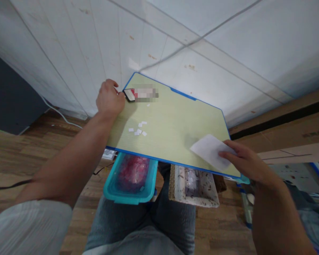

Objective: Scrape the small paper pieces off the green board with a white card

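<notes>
At the far left corner of the folding table, my left hand (110, 98) is closed, its curled fingers and thumb at the near edge of a phone (129, 95). Part of the phone is blurred out by a block of pixels. My right hand (243, 159) pinches a white sheet of paper (211, 150) between thumb and fingers, above the right front of the tabletop. Several small white paper pieces (139, 131) lie loosely grouped on the left part of the table, and one more lies closer to the phone.
The pale yellow tabletop (172, 124) has a blue rim and stands against a white wall (159, 42). Under its front edge are a turquoise tub (129, 199) with pink contents and a lined basket (211, 198) holding white scraps. Cardboard boxes (287, 134) stand at the right.
</notes>
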{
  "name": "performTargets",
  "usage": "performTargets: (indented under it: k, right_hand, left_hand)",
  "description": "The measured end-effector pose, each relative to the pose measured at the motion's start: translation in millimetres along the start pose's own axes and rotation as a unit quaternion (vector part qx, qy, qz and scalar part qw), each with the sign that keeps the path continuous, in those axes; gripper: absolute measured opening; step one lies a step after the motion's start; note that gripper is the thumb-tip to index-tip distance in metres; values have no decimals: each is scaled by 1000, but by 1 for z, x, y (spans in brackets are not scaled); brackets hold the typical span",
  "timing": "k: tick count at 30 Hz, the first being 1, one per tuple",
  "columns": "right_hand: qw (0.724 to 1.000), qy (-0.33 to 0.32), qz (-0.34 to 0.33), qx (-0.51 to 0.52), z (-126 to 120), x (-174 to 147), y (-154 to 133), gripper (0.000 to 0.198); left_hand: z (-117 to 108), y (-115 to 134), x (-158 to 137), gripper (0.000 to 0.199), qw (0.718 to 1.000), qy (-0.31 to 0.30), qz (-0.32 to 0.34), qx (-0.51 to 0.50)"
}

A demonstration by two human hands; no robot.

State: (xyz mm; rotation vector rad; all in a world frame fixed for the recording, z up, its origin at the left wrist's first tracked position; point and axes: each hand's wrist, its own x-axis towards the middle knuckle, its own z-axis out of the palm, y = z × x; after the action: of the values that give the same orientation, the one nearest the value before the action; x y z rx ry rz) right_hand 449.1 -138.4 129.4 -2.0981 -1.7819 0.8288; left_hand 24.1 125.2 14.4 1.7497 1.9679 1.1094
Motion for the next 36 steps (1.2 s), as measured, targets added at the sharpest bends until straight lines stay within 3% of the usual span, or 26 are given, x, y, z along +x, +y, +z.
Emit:
performTargets:
  k: [4, 7, 11, 14, 18, 23, 28, 32, 36]
  right_hand:
    - [988, -17, -147, -45, 40, 56, -76, 19]
    - [972, -30, -221, -71, 66, 85, -128, 17]
    - [959, -43, -253, -123, 79, 102, -151, 18]
    - [961, -53, -234, -137, 72, 102, -135, 18]
    - [981, -67, -160, -88, 52, 86, -82, 16]
    - [995, -90, -5, 47, 28, 27, -1, 23]
    - [967, -119, 143, 171, 6, -34, 40, 40]
    - [975, -50, 112, 186, 6, -32, 40, 39]
    - [981, -88, 75, 154, 11, -15, 40, 30]
  left_hand:
    - [4, -5, 3, 32, 1000, 8, -3, -4]
    - [8, -9, 6, 34, 1000, 16, 2, 5]
    - [9, -10, 7, 35, 1000, 20, 3, 21]
    - [8, -8, 6, 33, 999, 19, 3, 32]
    - [8, -8, 6, 31, 999, 25, 10, 41]
    - [10, -9, 5, 32, 999, 27, 21, 28]
    - [10, -9, 5, 34, 998, 36, 28, 49]
    - [11, -12, 5, 35, 997, 36, 31, 60]
    - [13, -15, 6, 34, 996, 37, 46, 68]
